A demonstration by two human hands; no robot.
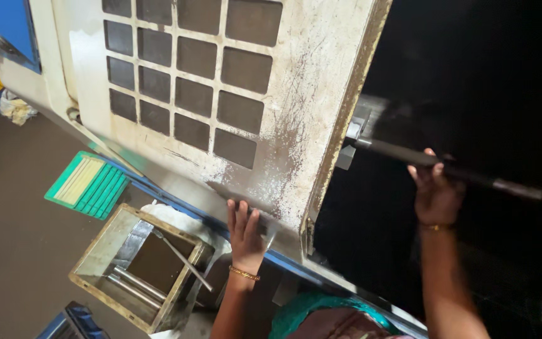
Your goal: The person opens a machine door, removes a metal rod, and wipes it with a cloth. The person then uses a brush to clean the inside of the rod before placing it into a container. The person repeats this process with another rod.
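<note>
**Hands at the machine door**

From the head camera: the left hand [244,231] lies flat, fingers [238,216] stretched out together, on the lower edge of the white gridded machine door [296,125]. The right hand [435,188] has its fingers curled around a dark metal rod [396,150] reaching into the dark opening. Below, an open box [105,251] holds steel bars [134,284].

Bright light is hitting the white machine door [296,94], making its scratched side shine. The right half is staying almost black. The floor [14,232] is looking dim and brown. The picture's edges are looking slightly soft.
</note>
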